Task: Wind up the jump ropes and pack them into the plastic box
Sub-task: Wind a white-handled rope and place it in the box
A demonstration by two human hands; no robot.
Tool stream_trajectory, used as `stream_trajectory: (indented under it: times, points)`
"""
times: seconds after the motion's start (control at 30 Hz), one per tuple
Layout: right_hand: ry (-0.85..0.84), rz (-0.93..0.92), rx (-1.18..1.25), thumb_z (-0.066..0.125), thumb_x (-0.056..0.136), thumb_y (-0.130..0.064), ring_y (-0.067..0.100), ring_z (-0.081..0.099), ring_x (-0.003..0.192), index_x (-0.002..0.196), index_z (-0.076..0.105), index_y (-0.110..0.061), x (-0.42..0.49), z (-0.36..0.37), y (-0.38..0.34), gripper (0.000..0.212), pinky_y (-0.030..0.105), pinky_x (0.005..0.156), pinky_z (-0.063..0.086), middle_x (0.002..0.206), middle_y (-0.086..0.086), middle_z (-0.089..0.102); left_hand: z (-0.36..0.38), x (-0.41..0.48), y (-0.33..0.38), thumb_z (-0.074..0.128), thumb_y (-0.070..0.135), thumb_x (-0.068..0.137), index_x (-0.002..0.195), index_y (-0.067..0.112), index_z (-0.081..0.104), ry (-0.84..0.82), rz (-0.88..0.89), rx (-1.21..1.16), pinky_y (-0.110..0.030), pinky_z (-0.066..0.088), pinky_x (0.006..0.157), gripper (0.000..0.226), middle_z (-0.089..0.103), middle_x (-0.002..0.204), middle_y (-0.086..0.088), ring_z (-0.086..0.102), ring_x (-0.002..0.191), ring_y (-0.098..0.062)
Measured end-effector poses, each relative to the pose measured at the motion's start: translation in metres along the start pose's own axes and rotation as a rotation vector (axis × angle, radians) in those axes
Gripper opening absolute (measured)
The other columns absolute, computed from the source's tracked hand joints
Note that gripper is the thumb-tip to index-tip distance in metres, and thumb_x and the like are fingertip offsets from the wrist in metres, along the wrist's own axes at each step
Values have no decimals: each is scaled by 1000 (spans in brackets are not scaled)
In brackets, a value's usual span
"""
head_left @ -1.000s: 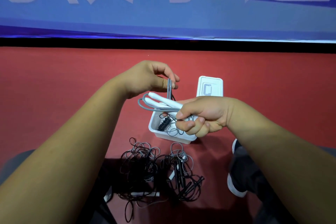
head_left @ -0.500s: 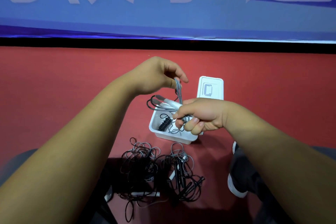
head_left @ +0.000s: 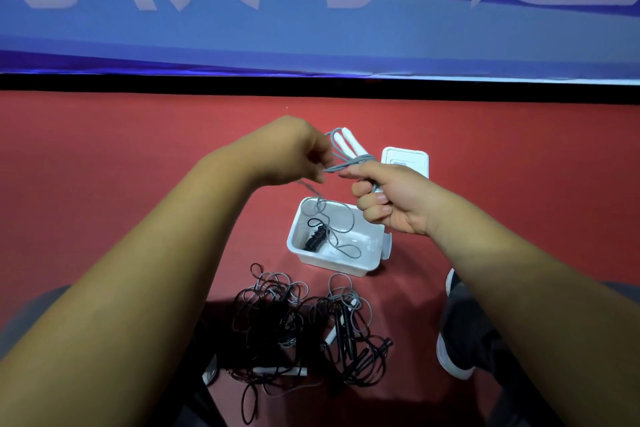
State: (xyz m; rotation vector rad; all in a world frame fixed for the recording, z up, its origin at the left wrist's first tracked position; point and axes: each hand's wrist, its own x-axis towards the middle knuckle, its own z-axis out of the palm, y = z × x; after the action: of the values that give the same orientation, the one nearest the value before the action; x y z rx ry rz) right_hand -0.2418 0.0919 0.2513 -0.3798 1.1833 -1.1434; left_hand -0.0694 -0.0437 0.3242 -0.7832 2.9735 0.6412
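Higher than before, right hand (head_left: 394, 201) clamps 2 handles (head_left: 348, 142), tips up-left; left hand (head_left: 294, 149) pinches rope (head_left: 346, 166) just beside them, slack hanging into box (head_left: 332, 263).

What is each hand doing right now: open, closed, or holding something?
Left hand: closed, pinching the grey cord.
Right hand: closed, gripping the white handles of the same rope.
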Motion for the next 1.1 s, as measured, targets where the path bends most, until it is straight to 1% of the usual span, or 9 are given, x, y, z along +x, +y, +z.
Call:
stream_trajectory:
  times: [0.1, 0.17, 0.3, 0.47, 0.6, 0.7, 0.83, 0.97, 1.1]
  points:
    - [-12, -13, 52, 73, 92, -61, 6, 16, 53, 104, 59, -21, -2, 3, -3, 44, 19, 42, 14, 70, -6, 37, 9, 2, 0, 91, 25, 77, 89, 24, 74, -40, -65, -81, -13, 43, 58, 21, 69, 67, 15, 59, 59, 2]
    - [15, -12, 103, 70, 89, -70, 6, 16, 50, 96, 53, -23, 0, 5, -4, 50, 20, 42, 12, 69, -6, 36, 17, 4, 1, 90, 30, 79, 83, 24, 69, -34, -79, -81, -19, 41, 57, 22, 65, 67, 11, 55, 57, 0]
    - [14, -33, 217, 57, 101, -47, 6, 18, 45, 92, 51, -19, 2, 3, -7, 30, 20, 39, 12, 68, -6, 36, 30, 7, 2, 76, 25, 90, 83, 18, 64, 17, -103, -121, -29, 46, 60, 16, 67, 71, 0, 58, 54, -8]
    - [32, -89, 255, 50, 102, -33, 5, 21, 44, 92, 44, -19, -1, -2, -17, 18, 20, 41, 11, 68, -5, 44, 27, 5, -2, 69, 47, 97, 86, 22, 72, -38, -83, -260, -30, 51, 73, 28, 71, 78, -3, 58, 68, -9]
    - [37, -124, 258, 49, 104, -32, 4, 24, 42, 92, 47, -16, -2, -8, -25, 19, 19, 36, 15, 71, -2, 51, 23, -3, -7, 56, 28, 108, 106, 11, 69, -62, 51, -723, -31, 52, 95, 21, 76, 105, -9, 67, 99, -13]
    - [47, -139, 248, 51, 104, -31, 5, 25, 43, 95, 48, -14, -2, -9, -28, 19, 19, 36, 17, 76, 1, 53, 22, -3, -12, 58, 10, 106, 117, 6, 66, -152, 60, -813, -35, 56, 94, 15, 77, 107, -17, 71, 99, -23]
    - [53, -148, 211, 50, 105, -31, 4, 24, 43, 95, 47, -16, -6, -8, -30, 18, 19, 37, 16, 72, -2, 49, 20, -2, -13, 74, 5, 94, 111, 11, 73, -141, -50, -667, -40, 58, 80, 19, 80, 93, -7, 74, 80, -22]
    - [14, -151, 175, 53, 105, -33, 4, 22, 44, 96, 48, -19, -10, -1, -30, 18, 18, 37, 15, 71, -3, 47, 19, -2, -8, 84, 22, 87, 91, 16, 77, -66, -99, -389, -19, 51, 62, 10, 78, 78, 3, 74, 68, -13]
    - [-24, -171, 164, 60, 105, -35, 3, 22, 44, 98, 49, -21, -13, 1, -32, 19, 18, 38, 14, 71, -3, 46, 31, 0, -12, 75, 39, 95, 83, 21, 75, -54, -125, -325, -25, 54, 65, 21, 76, 70, 2, 66, 57, -8]
